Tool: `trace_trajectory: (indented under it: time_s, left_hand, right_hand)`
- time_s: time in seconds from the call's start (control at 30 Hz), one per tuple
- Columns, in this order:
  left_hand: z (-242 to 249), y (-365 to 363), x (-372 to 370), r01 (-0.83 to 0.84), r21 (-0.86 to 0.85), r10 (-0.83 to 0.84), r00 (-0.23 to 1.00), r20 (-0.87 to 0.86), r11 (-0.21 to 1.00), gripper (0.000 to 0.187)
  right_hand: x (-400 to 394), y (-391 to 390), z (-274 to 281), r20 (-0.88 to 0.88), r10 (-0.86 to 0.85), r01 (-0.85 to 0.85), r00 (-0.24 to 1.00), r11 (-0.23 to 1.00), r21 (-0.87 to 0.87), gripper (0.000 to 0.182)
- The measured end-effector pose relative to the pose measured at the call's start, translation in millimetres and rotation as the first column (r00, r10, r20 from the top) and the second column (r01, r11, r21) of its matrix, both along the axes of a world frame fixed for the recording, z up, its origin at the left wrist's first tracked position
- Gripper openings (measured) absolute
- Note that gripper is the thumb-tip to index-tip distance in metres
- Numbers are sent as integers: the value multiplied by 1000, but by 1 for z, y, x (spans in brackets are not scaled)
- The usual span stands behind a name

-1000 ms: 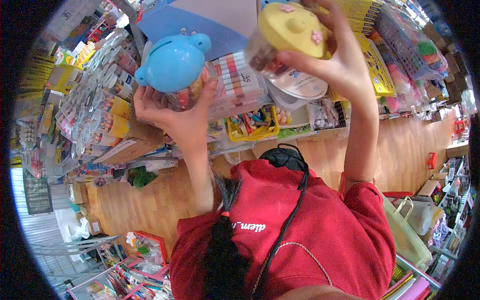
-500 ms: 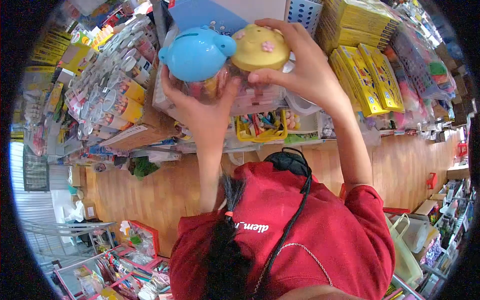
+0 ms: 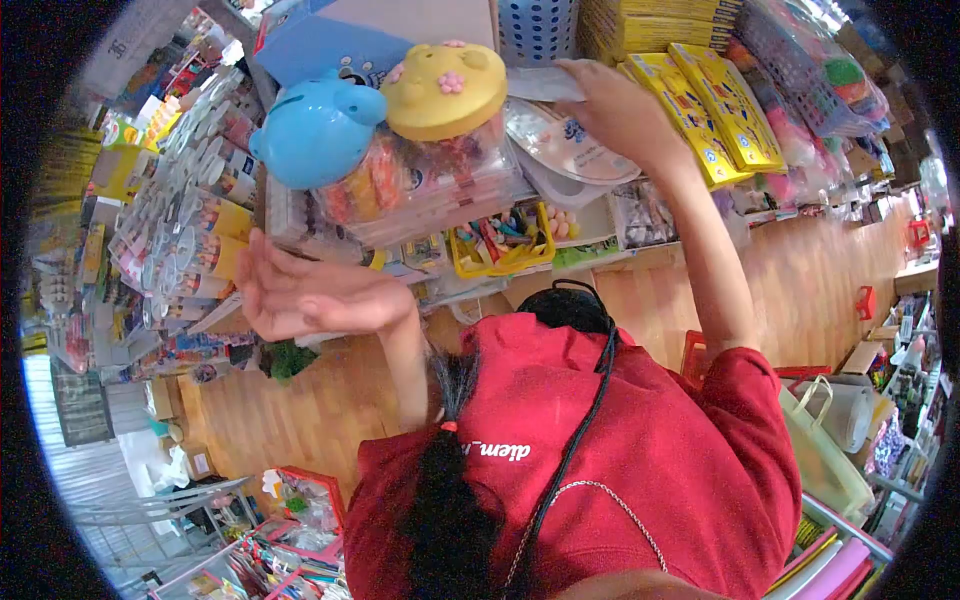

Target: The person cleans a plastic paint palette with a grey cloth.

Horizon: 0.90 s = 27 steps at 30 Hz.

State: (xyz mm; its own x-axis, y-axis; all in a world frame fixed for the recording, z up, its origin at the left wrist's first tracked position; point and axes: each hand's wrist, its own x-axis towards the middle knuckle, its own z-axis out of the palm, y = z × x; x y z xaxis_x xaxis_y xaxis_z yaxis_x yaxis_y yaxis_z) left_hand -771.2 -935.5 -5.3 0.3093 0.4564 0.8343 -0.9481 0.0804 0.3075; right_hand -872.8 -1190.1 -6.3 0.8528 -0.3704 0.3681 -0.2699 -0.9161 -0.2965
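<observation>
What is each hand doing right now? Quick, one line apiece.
Left hand: open, palm up, nothing seen in it.
Right hand: fingers at the pale plastic piece; whether gripping or only touching, cannot tell.

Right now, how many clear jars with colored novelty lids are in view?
2: the blue-lidded jar on the left and the yellow-lidded jar just right of it, both atop clear plastic cases. Others may be hidden among the stock.
</observation>
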Motion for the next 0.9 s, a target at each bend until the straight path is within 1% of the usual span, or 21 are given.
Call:
trace_trajectory:
  time_s: [0.03, 0.13, 0.2, 0.23, 0.27, 0.3, 0.37, 0.4, 0.5, 0.53, 0.6, 0.63, 0.7, 0.73, 0.83, 0.9]
  left_hand:
    - [2, -1, -1, 3, 4, -3, 1000, -2, 1000, 47]
    - [4, -4, -10, 10, -6, -10, 1000, -12, 1000, 42]
    - [0, -7, -15, 29, -49, -29, 1000, -1, 998, 39]
    - [-2, -9, -16, 25, -75, -21, 998, 55, 997, 35]
    - [-3, -7, -17, 19, -51, -15, 997, 71, 999, 33]
    - [-3, -7, -17, 11, -25, -9, 996, 84, 1000, 32]
    - [-1, -7, -18, 43, -71, -37, 996, 83, 997, 31]
    - [-1, -7, -19, 59, -89, -52, 995, 80, 994, 30]
    - [-3, -5, -16, 16, -121, -7, 997, 76, 993, 29]
    - [-2, -4, -17, 22, -95, -15, 998, 67, 995, 28]
    - [0, -5, -18, 31, -108, -22, 996, 88, 994, 29]
    - [1, -5, -19, 36, -114, -25, 995, 98, 993, 29]
    - [9, -8, -23, 32, -108, -12, 983, 181, 994, 26]
    - [12, -11, -25, 30, -107, -6, 975, 223, 994, 25]
    - [13, -20, -45, 118, -103, -85, 955, 285, 988, 21]
    - [8, -26, -71, 211, 76, -223, 947, 231, 974, 15]
  right_hand:
    - [9, -1, -4, -29, -10, 9, 1000, 1000, -21, 43]
    - [27, -8, -3, -303, -89, 69, 949, 995, -76, 50]
    - [33, -19, -36, -337, -43, 22, 940, 998, -64, 52]
    - [39, -25, -22, -330, -34, 6, 943, 996, -85, 53]
    - [32, -22, -20, -231, -73, 49, 970, 993, -110, 49]
    - [32, -21, -6, -97, -85, 77, 992, 994, -81, 47]
    - [32, -22, 14, 164, -110, 113, 980, 994, -7, 44]
    - [39, -33, 19, 304, -98, 123, 948, 990, -63, 44]
    - [65, -47, 48, 291, -166, 212, 942, 968, -133, 51]
    - [77, -54, 48, 263, -146, 206, 954, 954, -217, 51]
    - [99, -68, 43, 196, -113, 181, 974, 908, -378, 51]
    - [107, -73, 40, 199, -92, 169, 976, 893, -418, 49]
    - [116, -81, 36, 199, -49, 144, 979, 856, -496, 46]
    - [117, -87, 37, 178, -8, 96, 984, 865, -492, 46]
    - [120, -104, 38, 134, 102, -32, 986, 894, -448, 45]
    - [128, -114, 35, 138, 159, -94, 978, 915, -392, 45]
